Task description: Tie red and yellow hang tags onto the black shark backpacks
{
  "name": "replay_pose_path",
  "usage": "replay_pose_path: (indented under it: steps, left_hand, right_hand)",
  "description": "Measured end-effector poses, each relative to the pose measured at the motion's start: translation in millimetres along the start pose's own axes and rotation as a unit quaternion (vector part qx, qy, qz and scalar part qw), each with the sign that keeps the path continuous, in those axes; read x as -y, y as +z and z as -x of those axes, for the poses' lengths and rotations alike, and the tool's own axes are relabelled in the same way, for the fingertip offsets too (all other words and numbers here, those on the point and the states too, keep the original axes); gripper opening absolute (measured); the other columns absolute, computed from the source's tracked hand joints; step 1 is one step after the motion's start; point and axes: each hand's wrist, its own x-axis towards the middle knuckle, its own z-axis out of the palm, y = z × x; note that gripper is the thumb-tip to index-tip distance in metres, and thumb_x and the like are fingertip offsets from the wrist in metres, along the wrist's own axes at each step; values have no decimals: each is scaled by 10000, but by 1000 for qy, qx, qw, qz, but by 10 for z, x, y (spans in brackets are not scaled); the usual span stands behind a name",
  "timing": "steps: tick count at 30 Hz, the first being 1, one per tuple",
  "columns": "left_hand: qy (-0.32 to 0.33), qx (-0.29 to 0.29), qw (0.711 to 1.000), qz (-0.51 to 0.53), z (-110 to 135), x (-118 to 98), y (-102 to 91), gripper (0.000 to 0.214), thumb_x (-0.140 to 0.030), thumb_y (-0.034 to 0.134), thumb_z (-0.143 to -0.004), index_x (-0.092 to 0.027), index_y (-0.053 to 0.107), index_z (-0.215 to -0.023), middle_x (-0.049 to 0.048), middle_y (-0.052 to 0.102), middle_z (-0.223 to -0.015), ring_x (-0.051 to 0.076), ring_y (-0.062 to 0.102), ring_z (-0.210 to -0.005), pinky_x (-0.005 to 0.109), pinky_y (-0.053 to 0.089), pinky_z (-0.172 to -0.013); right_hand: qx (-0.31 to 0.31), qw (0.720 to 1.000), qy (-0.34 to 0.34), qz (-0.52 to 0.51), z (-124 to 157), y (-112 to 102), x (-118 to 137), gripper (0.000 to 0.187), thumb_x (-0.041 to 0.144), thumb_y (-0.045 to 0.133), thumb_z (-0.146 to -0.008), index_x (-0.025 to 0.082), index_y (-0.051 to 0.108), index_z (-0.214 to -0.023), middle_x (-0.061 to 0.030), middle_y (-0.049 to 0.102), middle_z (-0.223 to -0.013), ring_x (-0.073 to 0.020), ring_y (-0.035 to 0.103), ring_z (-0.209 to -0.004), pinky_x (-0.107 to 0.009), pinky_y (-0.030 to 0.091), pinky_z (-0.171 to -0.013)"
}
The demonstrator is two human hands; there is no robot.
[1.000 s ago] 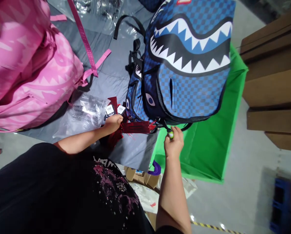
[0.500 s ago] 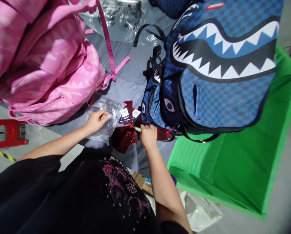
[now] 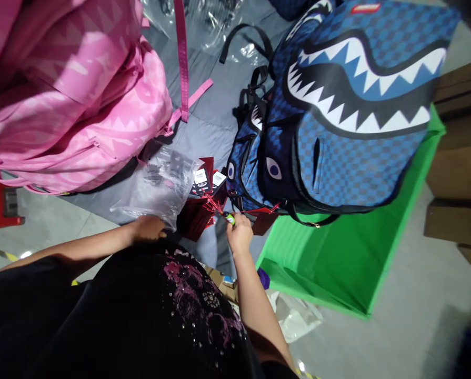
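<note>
Where blue backpack point(image 3: 338, 121) overhangs green bin point(image 3: 338, 263), right hand point(image 3: 239, 234) pinches small green item point(image 3: 230, 219), fingers closed round it, tip among red tags point(image 3: 203, 213) at backpack's lower corner. Change: a second ago this hand sat further along bottom edge; now shifted to tags. Left hand point(image 3: 148, 229) dropped from tags to near edge of plastic bag point(image 3: 160, 184); curled, touching it, grip cannot be told. Judgement: work now centres on tag strings. Pink backpacks point(image 3: 73, 105) at left on grey sheet point(image 3: 207, 131).
</note>
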Motion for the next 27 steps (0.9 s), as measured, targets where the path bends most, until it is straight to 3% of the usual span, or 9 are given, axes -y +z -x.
replay_pose_path:
  steps: [3, 5, 7, 9, 12, 16, 22, 24, 27]
  left_hand:
    - [81, 35, 996, 12, -57, -330, -43, 289, -413, 607, -859, -204, 663, -667, -14, 654, -662, 139, 603, -650, 262, 399, -642]
    - [113, -2, 993, 18, -320, -577, -80, 237, -351, 535, -913, -210, 699, -816, -6, 710, -797, 141, 642, -745, 251, 423, -694]
    - [105, -42, 994, 2, -701, -781, -50, 222, -248, 493, -919, -197, 708, -912, 26, 729, -922, 161, 656, -862, 260, 446, -767]
    - [90, -53, 994, -18, -1067, -901, 76, 239, -180, 474, -903, -170, 713, -908, 65, 723, -946, 188, 652, -914, 284, 457, -803]
    - [84, -49, 995, -38, -1402, -937, 381, 207, -157, 507, -878, -143, 712, -889, 105, 711, -924, 231, 654, -922, 317, 463, -783]
    - [90, -56, 992, -69, -1495, -908, 686, 204, -191, 508, -906, -131, 700, -945, 140, 690, -980, 264, 653, -919, 346, 455, -752]
    - [157, -92, 978, -104, -1528, -976, 679, 332, -278, 427, -953, -166, 659, -1162, 165, 593, -1256, 317, 506, -1178, 443, 408, -898]
    - [202, -79, 970, -107, -1583, -977, 647, 311, -246, 464, -918, -189, 682, -1133, 137, 577, -1326, 313, 443, -1252, 482, 335, -994]
    - [251, -39, 962, -100, -1688, -942, 634, 270, -198, 534, -845, -193, 710, -1050, 99, 653, -1248, 278, 455, -1253, 485, 264, -1044]
  right_hand:
    - [-108, 978, 13, -180, 95, 140, 81, 296, 189, 483, -797, 178, 676, -1021, -111, 683, -1068, -243, 572, -1059, -382, 437, -979]
    - [-152, 926, 101, -330, 166, 267, 172, 268, 267, 514, -793, 178, 669, -993, -101, 690, -1044, -230, 591, -1036, -382, 446, -976]
    - [-159, 865, 201, -432, 255, 421, 251, 296, 380, 521, -809, 166, 646, -970, -85, 697, -921, -204, 628, -862, -350, 499, -837]
    - [-144, 835, 257, -465, 337, 590, 291, 389, 492, 500, -814, 150, 623, -950, -62, 683, -785, -169, 604, -665, -300, 495, -653]
    - [-130, 821, 292, -473, 349, 822, 281, 498, 590, 516, -761, 133, 621, -927, -48, 656, -714, -145, 565, -589, -261, 449, -555]
    - [-140, 810, 313, -477, 118, 1009, 255, 486, 573, 562, -729, 126, 628, -908, -40, 643, -735, -137, 539, -645, -271, 470, -632]
    - [-139, 815, 303, -474, -19, 1010, 294, 363, 514, 572, -753, 151, 578, -768, 2, 562, -655, -131, 468, -637, -268, 446, -638]
    - [-135, 828, 291, -461, 41, 970, 294, 358, 509, 568, -767, 152, 578, -771, 7, 557, -664, -130, 462, -641, -266, 436, -649]
    - [-120, 852, 271, -432, 120, 903, 259, 342, 491, 550, -791, 150, 584, -787, 7, 563, -681, -131, 466, -647, -265, 427, -667]
